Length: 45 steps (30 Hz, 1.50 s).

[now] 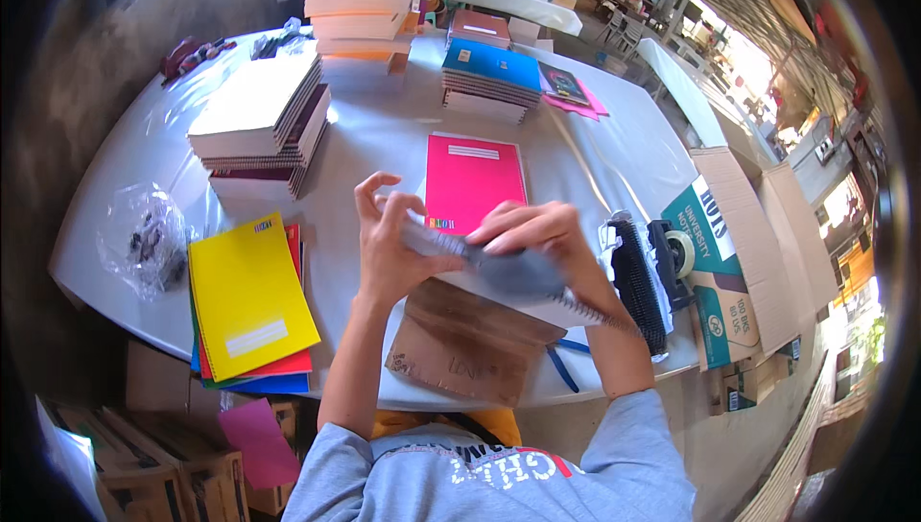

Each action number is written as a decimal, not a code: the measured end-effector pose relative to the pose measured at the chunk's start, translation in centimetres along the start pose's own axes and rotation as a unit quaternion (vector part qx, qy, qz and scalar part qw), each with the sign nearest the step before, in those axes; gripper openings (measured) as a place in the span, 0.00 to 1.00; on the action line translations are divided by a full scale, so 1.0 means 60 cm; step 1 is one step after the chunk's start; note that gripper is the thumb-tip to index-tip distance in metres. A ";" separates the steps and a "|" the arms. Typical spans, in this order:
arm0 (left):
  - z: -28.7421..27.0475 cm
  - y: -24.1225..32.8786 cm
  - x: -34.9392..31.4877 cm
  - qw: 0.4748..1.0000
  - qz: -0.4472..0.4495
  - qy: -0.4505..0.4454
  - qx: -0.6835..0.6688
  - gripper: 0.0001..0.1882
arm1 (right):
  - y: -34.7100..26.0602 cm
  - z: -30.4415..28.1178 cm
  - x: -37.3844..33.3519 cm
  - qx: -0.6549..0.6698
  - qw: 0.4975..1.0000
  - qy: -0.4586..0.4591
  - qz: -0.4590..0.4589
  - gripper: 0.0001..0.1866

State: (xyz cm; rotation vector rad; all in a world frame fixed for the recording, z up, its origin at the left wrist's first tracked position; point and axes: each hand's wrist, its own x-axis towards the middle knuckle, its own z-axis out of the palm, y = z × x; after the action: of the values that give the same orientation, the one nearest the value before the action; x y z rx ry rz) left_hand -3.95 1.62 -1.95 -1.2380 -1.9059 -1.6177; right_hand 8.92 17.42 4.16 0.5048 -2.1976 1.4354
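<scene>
In front of my chest, a pale notebook (pixel 429 238) is held edge-up between both hands. Its left end sits between the thumb and bent fingers of my left hand (pixel 389 244). My right hand (pixel 537 231) has its fingers closed at a dark grey thing (pixel 521 274) beside the notebook, too smeared by motion to name. A black spiral coil (pixel 600 315) sticks out to the right under my right wrist. Just beyond my hands, a pink notebook (pixel 473 175) lies flat on the table. A brown cardboard piece (pixel 460 349) is below my hands at the near edge.
Yellow, red and blue notebooks (pixel 251 296) lie left, near a clear plastic bag (pixel 146 239). Stacks of bound notebooks (pixel 254 109) and tall paper piles (pixel 357 9) stand farther back. Right are a bundle of black coils (pixel 633 282), a tape dispenser (pixel 676 253), blue-handled tool (pixel 563 368) and carton (pixel 715 263).
</scene>
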 end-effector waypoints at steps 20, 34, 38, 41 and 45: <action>0.008 -0.056 -0.017 0.957 -0.071 0.030 -0.280 0.48 | 0.016 0.047 0.066 0.020 0.997 -0.014 -0.072 0.19; -0.003 -0.044 -0.024 0.979 -0.071 -0.017 -0.189 0.27 | 0.145 -0.021 0.038 -0.436 0.894 0.094 -0.051 0.16; 0.012 -0.043 -0.039 0.920 -0.126 0.062 -0.366 0.21 | 0.250 -0.078 -0.102 -0.584 0.783 -0.044 0.212 0.18; 0.001 -0.024 -0.018 0.935 -0.062 0.106 -0.334 0.21 | 0.199 -0.063 -0.107 -0.542 0.829 0.077 0.117 0.21; -0.038 0.050 0.071 0.926 0.015 0.199 -0.320 0.19 | 0.033 -0.041 -0.060 0.035 0.959 0.083 0.269 0.28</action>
State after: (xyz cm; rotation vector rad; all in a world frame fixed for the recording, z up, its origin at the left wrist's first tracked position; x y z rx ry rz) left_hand -4.56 1.08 3.70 -1.0163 -1.1378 -2.3599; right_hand 11.27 20.62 1.47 -0.2143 -2.2480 1.7494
